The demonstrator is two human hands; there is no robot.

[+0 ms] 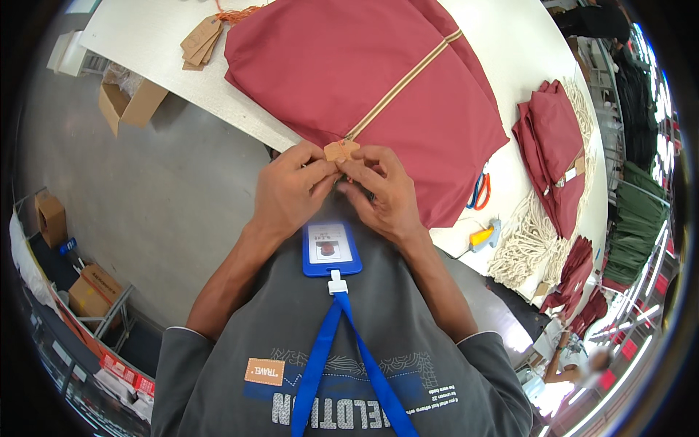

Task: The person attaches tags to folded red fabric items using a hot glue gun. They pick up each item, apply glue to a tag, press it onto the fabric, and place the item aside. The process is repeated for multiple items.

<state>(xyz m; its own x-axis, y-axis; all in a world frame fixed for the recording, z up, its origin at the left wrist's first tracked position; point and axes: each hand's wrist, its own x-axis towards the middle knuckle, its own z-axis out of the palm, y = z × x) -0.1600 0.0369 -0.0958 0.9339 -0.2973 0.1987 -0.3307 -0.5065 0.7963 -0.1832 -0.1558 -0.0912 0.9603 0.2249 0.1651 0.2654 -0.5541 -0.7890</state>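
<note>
A dark red fabric piece [328,65] with a tan and gold zipper [404,84] lies spread over the white table. At the zipper's near end, by the table's edge, is a small tan cardboard tag [341,150]. My left hand [291,182] pinches its lower left side between thumb and fingers. From the other side my right hand [382,191] grips the tag with thumb and fingertips, close against the left. A bit of orange string shows on the tag; what lies between the fingertips is mostly hidden.
Several brown tags [202,40] with orange strings lie at the table's far left. To the right are orange-handled scissors [479,191], a yellow and grey tool [483,237], cream cords [528,240] and folded dark red fabric [551,146]. An open cardboard box [138,105] stands left.
</note>
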